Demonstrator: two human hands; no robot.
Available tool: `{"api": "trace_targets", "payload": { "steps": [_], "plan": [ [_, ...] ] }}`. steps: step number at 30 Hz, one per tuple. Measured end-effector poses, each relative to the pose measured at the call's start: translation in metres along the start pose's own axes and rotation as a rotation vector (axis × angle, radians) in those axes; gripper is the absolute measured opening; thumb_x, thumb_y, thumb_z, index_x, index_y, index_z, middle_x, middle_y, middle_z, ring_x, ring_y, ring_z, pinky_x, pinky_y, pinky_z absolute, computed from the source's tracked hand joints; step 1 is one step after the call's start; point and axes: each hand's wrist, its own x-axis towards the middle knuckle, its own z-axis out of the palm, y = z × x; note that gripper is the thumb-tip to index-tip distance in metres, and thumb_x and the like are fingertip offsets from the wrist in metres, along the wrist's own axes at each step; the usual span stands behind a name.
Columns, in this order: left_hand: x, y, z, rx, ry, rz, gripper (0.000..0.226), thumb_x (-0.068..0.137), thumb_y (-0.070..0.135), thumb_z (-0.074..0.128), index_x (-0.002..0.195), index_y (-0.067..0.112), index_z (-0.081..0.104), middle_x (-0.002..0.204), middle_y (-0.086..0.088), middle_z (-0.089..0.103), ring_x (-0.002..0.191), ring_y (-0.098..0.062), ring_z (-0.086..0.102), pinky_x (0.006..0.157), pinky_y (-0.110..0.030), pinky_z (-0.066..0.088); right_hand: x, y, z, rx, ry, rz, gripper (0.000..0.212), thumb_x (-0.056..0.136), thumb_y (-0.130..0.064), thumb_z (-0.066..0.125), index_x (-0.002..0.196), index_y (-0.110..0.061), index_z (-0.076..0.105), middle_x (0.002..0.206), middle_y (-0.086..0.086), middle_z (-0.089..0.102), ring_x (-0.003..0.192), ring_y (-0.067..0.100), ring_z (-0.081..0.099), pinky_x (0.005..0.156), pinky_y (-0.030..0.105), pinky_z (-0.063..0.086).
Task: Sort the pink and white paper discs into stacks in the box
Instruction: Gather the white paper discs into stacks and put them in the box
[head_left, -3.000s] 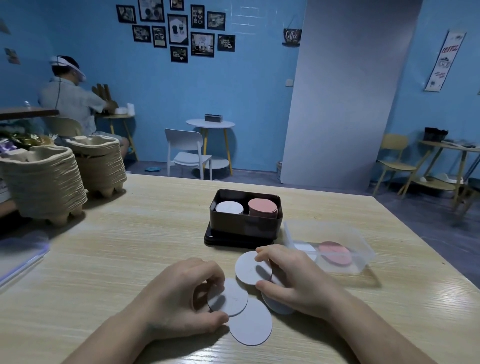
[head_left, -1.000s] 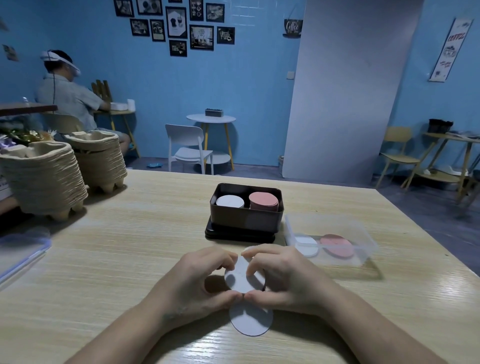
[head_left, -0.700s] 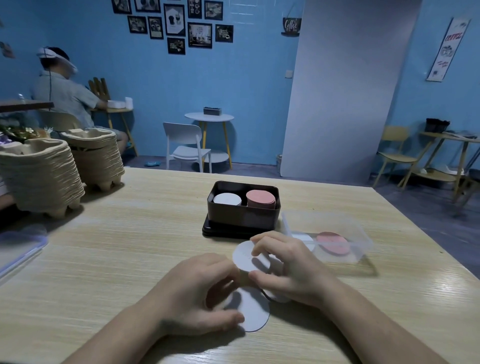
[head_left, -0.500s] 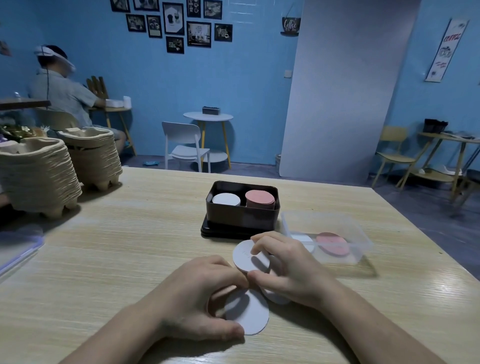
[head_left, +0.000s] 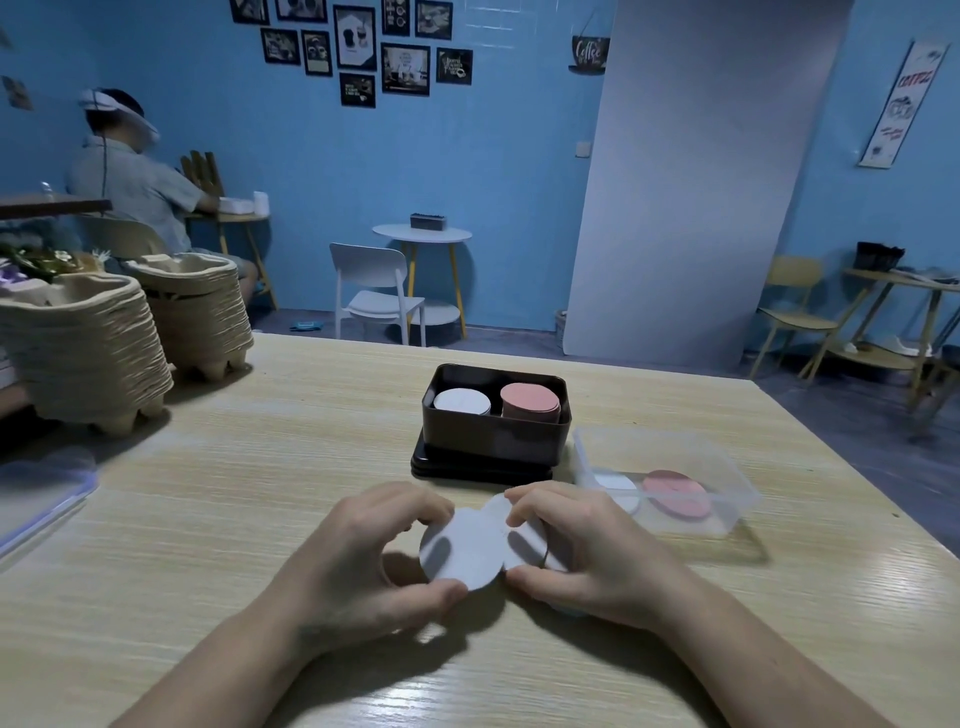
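Observation:
Both hands hold white paper discs just above the wooden table, in front of the dark box. My left hand pinches one white disc between thumb and fingers. My right hand grips a few overlapping white discs against it. Inside the box a white stack stands on the left and a pink stack on the right.
The box stands on its black lid. A clear plastic tub to the right holds a white and a pink disc. Stacks of pulp trays stand at the far left. A person sits at another table in the back.
My left hand has lifted the last white disc off the table and brought it against the discs in my right hand. No loose disc lies on the table now.

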Motion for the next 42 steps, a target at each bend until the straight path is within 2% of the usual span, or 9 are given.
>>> {"api": "trace_targets", "payload": {
  "steps": [9, 15, 18, 22, 25, 28, 31, 36, 42],
  "plan": [
    [0.003, 0.002, 0.013, 0.172, 0.019, 0.025, 0.039, 0.081, 0.057, 0.077, 0.103, 0.031, 0.056, 0.114, 0.01, 0.071, 0.105, -0.011, 0.066, 0.083, -0.034, 0.059, 0.0, -0.009, 0.004, 0.086, -0.017, -0.075, 0.051, 0.085, -0.056, 0.078, 0.125, -0.033, 0.058, 0.141, -0.008, 0.063, 0.127, 0.01, 0.062, 0.096, 0.037, 0.056],
    [0.007, 0.006, 0.02, 0.205, 0.067, 0.096, 0.038, 0.08, 0.051, 0.077, 0.102, 0.029, 0.055, 0.114, 0.006, 0.072, 0.1, -0.012, 0.068, 0.079, -0.029, 0.059, 0.003, -0.01, 0.006, 0.063, -0.026, -0.094, 0.05, 0.087, -0.058, 0.073, 0.127, -0.031, 0.058, 0.12, -0.008, 0.067, 0.1, 0.012, 0.063, 0.083, 0.036, 0.054],
    [0.008, 0.006, 0.022, 0.208, 0.079, 0.111, 0.038, 0.08, 0.05, 0.077, 0.102, 0.028, 0.055, 0.111, 0.005, 0.072, 0.098, -0.013, 0.068, 0.077, -0.029, 0.058, 0.003, -0.008, 0.007, 0.077, -0.019, -0.101, 0.046, 0.089, -0.056, 0.072, 0.124, -0.029, 0.06, 0.117, -0.008, 0.066, 0.098, 0.012, 0.062, 0.083, 0.037, 0.053],
    [0.006, 0.005, 0.021, 0.163, 0.076, 0.091, 0.037, 0.084, 0.056, 0.073, 0.104, 0.031, 0.054, 0.116, 0.006, 0.072, 0.106, -0.009, 0.067, 0.086, -0.023, 0.054, 0.005, -0.006, 0.009, 0.141, 0.006, -0.124, 0.033, 0.091, -0.05, 0.076, 0.11, -0.027, 0.062, 0.119, -0.006, 0.067, 0.107, 0.016, 0.065, 0.085, 0.041, 0.056],
    [0.004, 0.002, 0.018, 0.08, 0.061, 0.028, 0.041, 0.084, 0.063, 0.073, 0.109, 0.034, 0.057, 0.127, 0.01, 0.069, 0.119, -0.004, 0.064, 0.094, -0.024, 0.054, 0.004, -0.004, 0.008, 0.186, 0.061, -0.133, 0.03, 0.09, -0.043, 0.08, 0.104, -0.022, 0.064, 0.128, -0.005, 0.067, 0.12, 0.005, 0.061, 0.094, 0.03, 0.053],
    [0.004, 0.0, 0.018, 0.051, 0.064, 0.03, 0.037, 0.084, 0.055, 0.077, 0.105, 0.03, 0.059, 0.127, 0.011, 0.07, 0.121, -0.004, 0.064, 0.092, -0.03, 0.056, 0.002, -0.004, 0.007, 0.2, 0.109, -0.133, 0.03, 0.089, -0.043, 0.081, 0.102, -0.022, 0.065, 0.133, -0.002, 0.067, 0.129, 0.002, 0.058, 0.096, 0.027, 0.05],
    [0.005, 0.0, 0.018, 0.016, 0.075, 0.064, 0.029, 0.085, 0.046, 0.079, 0.098, 0.027, 0.062, 0.123, 0.011, 0.072, 0.124, 0.0, 0.063, 0.092, -0.027, 0.055, 0.001, -0.006, 0.007, 0.205, 0.117, -0.143, 0.029, 0.088, -0.044, 0.081, 0.104, -0.025, 0.066, 0.142, 0.001, 0.065, 0.141, 0.003, 0.051, 0.104, 0.03, 0.051],
    [0.007, -0.001, 0.018, -0.062, 0.055, 0.07, 0.023, 0.083, 0.039, 0.083, 0.096, 0.026, 0.071, 0.13, 0.014, 0.068, 0.123, -0.001, 0.063, 0.096, -0.022, 0.054, 0.001, -0.008, 0.009, 0.095, 0.126, -0.19, 0.032, 0.088, -0.051, 0.076, 0.106, -0.025, 0.069, 0.15, 0.004, 0.058, 0.142, 0.004, 0.05, 0.109, 0.026, 0.049],
    [0.009, -0.003, 0.02, -0.052, -0.011, 0.047, 0.024, 0.081, 0.038, 0.086, 0.099, 0.03, 0.071, 0.132, 0.02, 0.065, 0.121, 0.0, 0.063, 0.095, -0.026, 0.055, 0.004, -0.012, 0.007, -0.125, 0.064, -0.254, 0.033, 0.088, -0.05, 0.074, 0.103, -0.022, 0.066, 0.137, 0.001, 0.063, 0.122, 0.018, 0.061, 0.093, 0.033, 0.058]
  ]
}}
